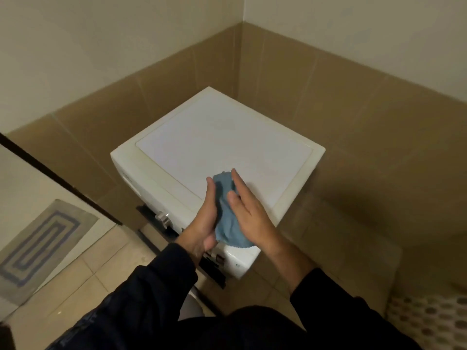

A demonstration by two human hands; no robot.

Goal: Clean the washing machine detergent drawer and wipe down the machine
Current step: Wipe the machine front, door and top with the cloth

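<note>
Between the two hands, over the near right part of the washing machine's top, a blue cloth (228, 215) is pressed, bunched lengthwise with its lower end hanging past the near corner of the lid. Left hand (204, 221) lies along the cloth's left side, palm turned inward, fingers straight; right hand (249, 210) lies flat against its right side, fingers extended and slightly spread. Neither grip is curled round the cloth: the palms sandwich it. Both forearms wear dark sleeves (161, 279).

White washing machine (222, 137) stands in a corner, its flat lid bare apart from the cloth and hands. On its front, near left of the hands, a silver dial (163, 218) shows, with a dark opening just beside it; what that opening holds I cannot tell. Brown tiled walls (353, 117) close in behind and to the right. On the floor at far left lies a grey mat (43, 246) with a blue angular pattern.
</note>
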